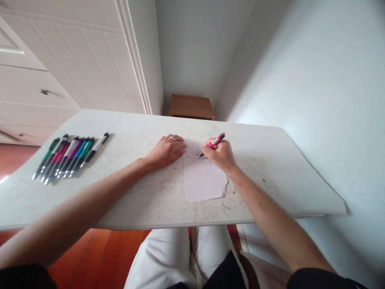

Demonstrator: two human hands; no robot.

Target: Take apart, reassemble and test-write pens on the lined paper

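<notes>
A pink, silver and black pen [217,140] is gripped in my right hand [222,155], tilted, its dark tip at the upper part of a sheet of lined paper [204,180]. Scribbled writing covers the top of the sheet, and its right edge is torn. My left hand [167,151], with a ring on one finger, lies flat on the table, fingertips at the paper's upper left edge. Off to the left, several pens [64,156] in green, pink, purple, blue and black lie side by side. One white and black pen [95,149] lies at the right end of that row.
The white table [144,200] has smudges and small dark flecks. A white cabinet [75,52] with drawers stands beyond it on the left. A pale wall [315,80] runs along the right, and a small wooden stand [191,105] is behind the table.
</notes>
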